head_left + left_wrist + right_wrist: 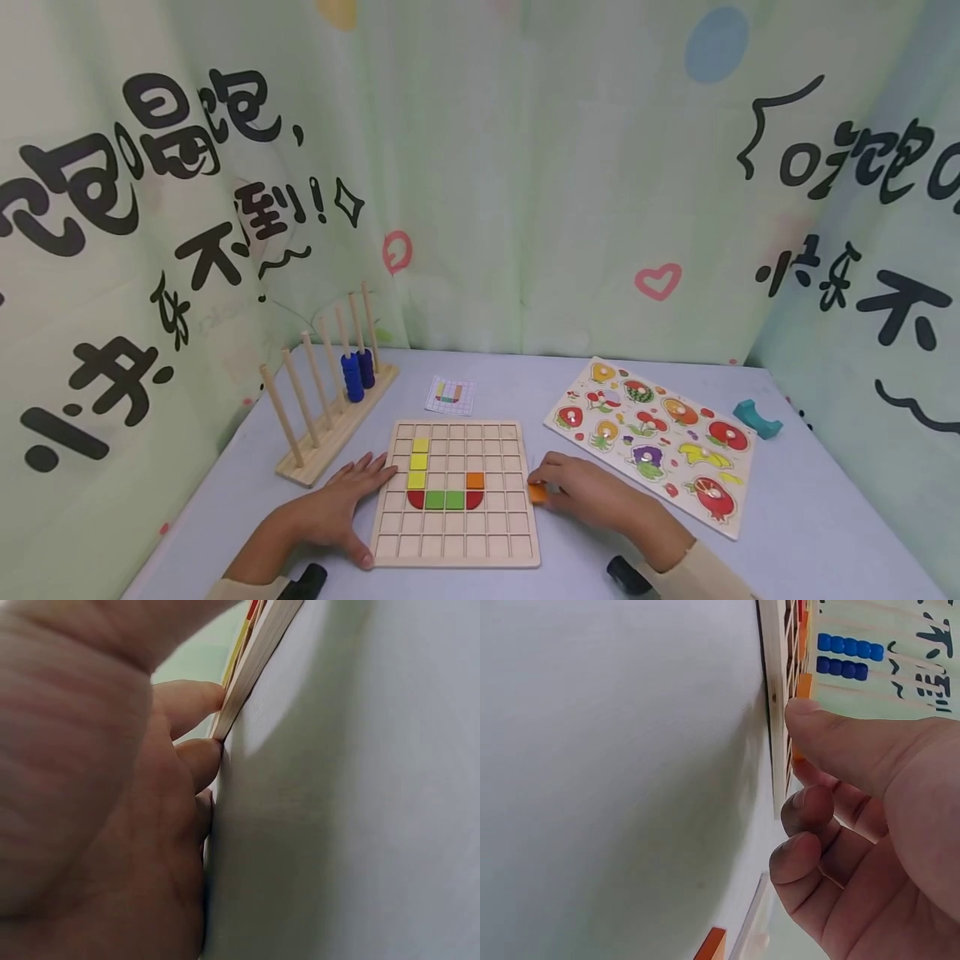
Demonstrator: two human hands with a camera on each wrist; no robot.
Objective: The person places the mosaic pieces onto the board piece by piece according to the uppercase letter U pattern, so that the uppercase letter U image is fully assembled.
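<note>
A wooden grid board (442, 546) lies on the table, with yellow, red, green and orange tiles set in it in a U-like shape. My left hand (333, 508) is spread along its left side; thumb and fingertips touch the edge. In the left wrist view, fingers (196, 705) rest against the board's side. At the right edge, my right hand (588, 492) pinches an orange tile (537, 493) between thumb and fingers. The right wrist view shows that orange tile (804, 686) beside the thumb, over the board's rim (775, 697).
A pattern card (452, 396) lies behind the board. A wooden peg stand (322, 458) with blue beads is at left, a fruit puzzle (652, 437) at right, and a teal arch-shaped piece (757, 419) beyond it. Another orange piece (711, 945) shows low in the right wrist view.
</note>
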